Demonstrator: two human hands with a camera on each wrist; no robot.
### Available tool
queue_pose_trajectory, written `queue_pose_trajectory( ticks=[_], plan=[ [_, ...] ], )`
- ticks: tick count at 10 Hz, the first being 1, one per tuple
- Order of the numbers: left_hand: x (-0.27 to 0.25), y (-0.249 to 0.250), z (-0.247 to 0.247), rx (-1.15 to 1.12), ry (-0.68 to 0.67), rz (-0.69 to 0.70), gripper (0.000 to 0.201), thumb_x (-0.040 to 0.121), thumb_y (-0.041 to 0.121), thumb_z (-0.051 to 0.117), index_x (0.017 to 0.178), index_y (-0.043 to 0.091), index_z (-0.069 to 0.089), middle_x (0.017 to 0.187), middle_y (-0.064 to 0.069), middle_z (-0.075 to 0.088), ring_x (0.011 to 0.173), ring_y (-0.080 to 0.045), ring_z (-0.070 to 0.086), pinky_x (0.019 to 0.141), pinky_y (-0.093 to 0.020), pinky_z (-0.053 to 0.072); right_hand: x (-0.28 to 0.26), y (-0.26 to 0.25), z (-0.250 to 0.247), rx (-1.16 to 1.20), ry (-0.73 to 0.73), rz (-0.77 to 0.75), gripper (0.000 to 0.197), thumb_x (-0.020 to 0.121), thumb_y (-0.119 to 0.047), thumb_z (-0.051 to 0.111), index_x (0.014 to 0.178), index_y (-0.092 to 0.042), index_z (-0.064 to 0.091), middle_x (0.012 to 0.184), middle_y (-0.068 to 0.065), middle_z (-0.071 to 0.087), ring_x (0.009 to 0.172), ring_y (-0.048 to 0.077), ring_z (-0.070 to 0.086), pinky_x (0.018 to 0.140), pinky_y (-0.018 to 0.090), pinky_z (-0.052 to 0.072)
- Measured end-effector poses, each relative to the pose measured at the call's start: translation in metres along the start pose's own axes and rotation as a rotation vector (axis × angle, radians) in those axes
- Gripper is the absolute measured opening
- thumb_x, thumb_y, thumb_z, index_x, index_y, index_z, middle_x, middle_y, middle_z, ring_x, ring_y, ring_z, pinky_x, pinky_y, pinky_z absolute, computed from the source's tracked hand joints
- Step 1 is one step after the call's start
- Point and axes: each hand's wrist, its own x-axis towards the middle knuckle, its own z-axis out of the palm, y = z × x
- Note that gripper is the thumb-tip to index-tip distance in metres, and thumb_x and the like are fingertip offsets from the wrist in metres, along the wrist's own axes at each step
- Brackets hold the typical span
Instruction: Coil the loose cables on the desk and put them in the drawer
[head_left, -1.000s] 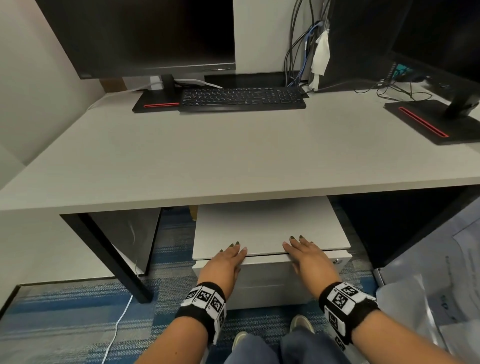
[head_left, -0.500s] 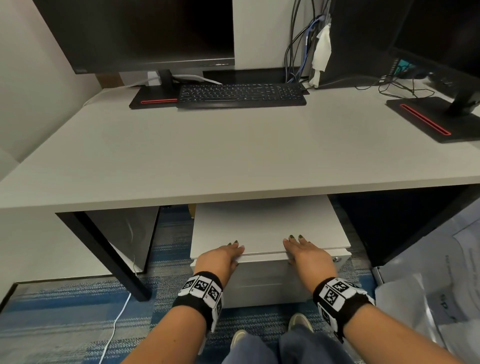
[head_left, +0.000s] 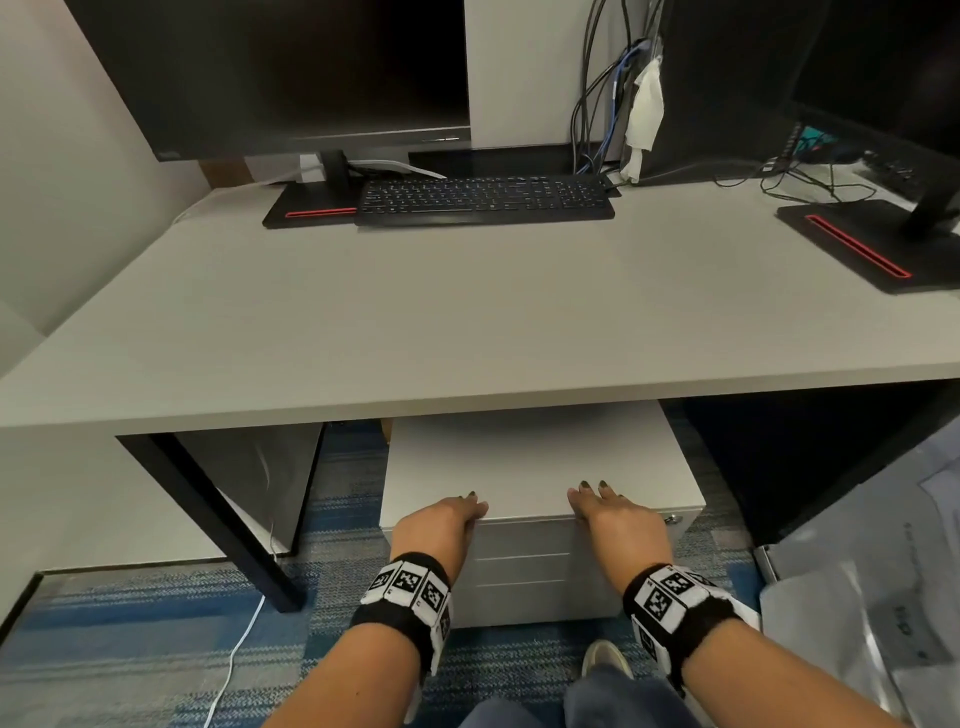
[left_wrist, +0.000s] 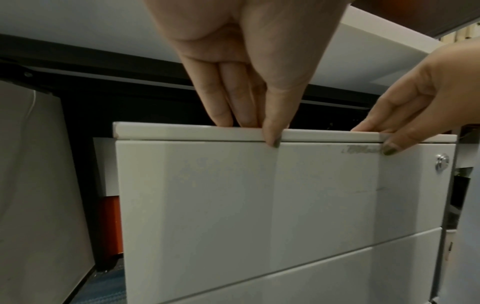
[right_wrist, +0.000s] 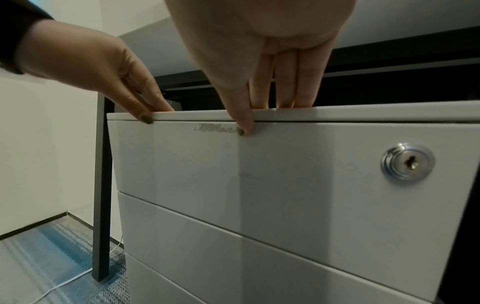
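Note:
A white drawer cabinet (head_left: 530, 457) stands under the desk (head_left: 467, 322), and all its drawers are closed. My left hand (head_left: 467, 506) and right hand (head_left: 587, 499) rest on its top front edge, about a hand's width apart. In the left wrist view the left hand (left_wrist: 255, 123) has straight fingers on the top and the thumb down over the top drawer front (left_wrist: 246, 195). The right hand (right_wrist: 259, 102) lies the same way, left of the key lock (right_wrist: 407, 161). Thin black cables (head_left: 810, 182) lie at the desk's back right. Neither hand holds a cable.
A keyboard (head_left: 483, 200) and monitor base (head_left: 311, 208) sit at the back of the desk, a second monitor base (head_left: 857, 244) at right. A cable bundle (head_left: 602, 104) hangs behind. A black desk leg (head_left: 228, 519) and a white floor cable (head_left: 234, 665) are at left, plastic sheeting (head_left: 857, 597) at right.
Both hands have slid back toward me, from flat on the cabinet top to fingertips at its front edge with thumbs over the lip. The drawers stay closed.

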Motion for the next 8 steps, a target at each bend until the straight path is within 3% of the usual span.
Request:
queue_pose_trajectory(
  ticks=[1,2,4,5,6,7,8],
  plan=[
    [0.001,0.0,0.0,0.013,-0.002,0.009,0.036,0.098,0.029,0.042,0.131,0.039,0.049,0.141,0.014,0.048,0.126,-0.006,0.048,0.1,-0.018,0.036,0.0,0.004,0.0,-0.023,-0.065,-0.024,0.046,0.099,-0.011,0.039,0.142,-0.026,0.04,0.148,0.002,0.042,0.138,0.016,0.036,0.107,0.031,0.039],
    [0.0,0.0,0.0,0.003,-0.004,0.014,0.036,0.098,0.028,0.042,0.132,0.039,0.049,0.141,0.014,0.048,0.126,-0.006,0.048,0.099,-0.016,0.034,-0.001,0.002,-0.002,-0.025,-0.063,0.006,0.045,0.1,-0.012,0.037,0.143,-0.025,0.037,0.147,0.005,0.043,0.138,0.018,0.037,0.106,0.034,0.04],
    [0.01,0.0,-0.004,0.086,-0.109,0.001,0.042,0.097,0.017,0.044,0.134,0.037,0.048,0.141,0.009,0.049,0.126,-0.012,0.049,0.104,-0.026,0.039,0.001,0.001,-0.003,-0.032,-0.124,0.048,0.044,0.101,-0.015,0.035,0.143,-0.028,0.036,0.146,0.005,0.045,0.138,0.016,0.037,0.105,0.033,0.041],
    [0.017,0.011,-0.007,0.17,-0.187,-0.04,0.045,0.094,0.01,0.045,0.133,0.032,0.051,0.138,0.005,0.051,0.124,-0.016,0.051,0.101,-0.028,0.041,0.004,0.002,-0.013,-0.026,-0.143,0.05,0.04,0.1,-0.023,0.038,0.139,-0.034,0.041,0.142,0.003,0.05,0.13,0.016,0.048,0.099,0.03,0.045],
    [0.028,0.035,-0.019,0.328,-0.338,-0.108,0.034,0.093,0.012,0.045,0.123,0.018,0.059,0.126,-0.004,0.057,0.112,-0.025,0.057,0.091,-0.032,0.045,0.009,0.001,-0.036,-0.01,-0.182,0.057,0.035,0.097,-0.043,0.04,0.128,-0.035,0.054,0.121,-0.002,0.065,0.11,0.017,0.061,0.089,0.028,0.048],
    [0.043,0.048,-0.034,0.325,-0.537,-0.194,0.028,0.093,0.019,0.046,0.114,0.007,0.061,0.125,-0.011,0.059,0.114,-0.029,0.056,0.093,-0.035,0.043,0.026,0.0,-0.061,0.065,-0.403,0.056,0.044,0.097,-0.048,0.036,0.119,-0.022,0.064,0.118,0.002,0.066,0.107,0.021,0.06,0.091,0.03,0.047],
    [0.052,0.064,-0.065,0.27,-0.525,-0.165,0.019,0.09,0.022,0.049,0.091,0.01,0.064,0.104,-0.011,0.066,0.1,-0.029,0.062,0.077,-0.031,0.045,0.045,-0.005,-0.097,0.04,-0.671,0.029,0.054,0.095,-0.05,0.04,0.125,-0.009,0.06,0.132,0.009,0.058,0.119,0.025,0.053,0.102,0.034,0.041]
  ],
)
